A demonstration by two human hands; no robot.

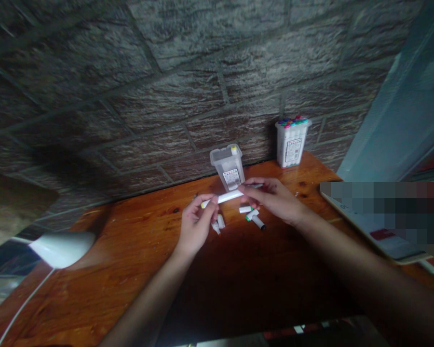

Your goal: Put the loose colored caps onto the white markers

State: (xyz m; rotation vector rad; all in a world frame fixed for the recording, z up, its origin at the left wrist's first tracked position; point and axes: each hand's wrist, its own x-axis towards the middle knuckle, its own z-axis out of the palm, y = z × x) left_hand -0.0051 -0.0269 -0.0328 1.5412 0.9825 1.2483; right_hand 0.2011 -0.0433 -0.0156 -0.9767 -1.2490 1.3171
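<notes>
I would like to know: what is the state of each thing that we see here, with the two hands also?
Left hand, closed on marker.
Right hand, closed on marker.
White marker, held; hidden ends, so capping unclear.
Nearer container, open, mostly empty, upright.
Farther container, open, full, upright.
Black-ended piece, lying loose.
Green-ended pieces, lying loose.

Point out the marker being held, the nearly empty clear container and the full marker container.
Held marker [230,196]: head view, middle of its white barrel.
Nearly empty clear container [228,165]: head view, front wall above the label.
Full marker container [282,149]: head view, front wall left of the label.
</notes>
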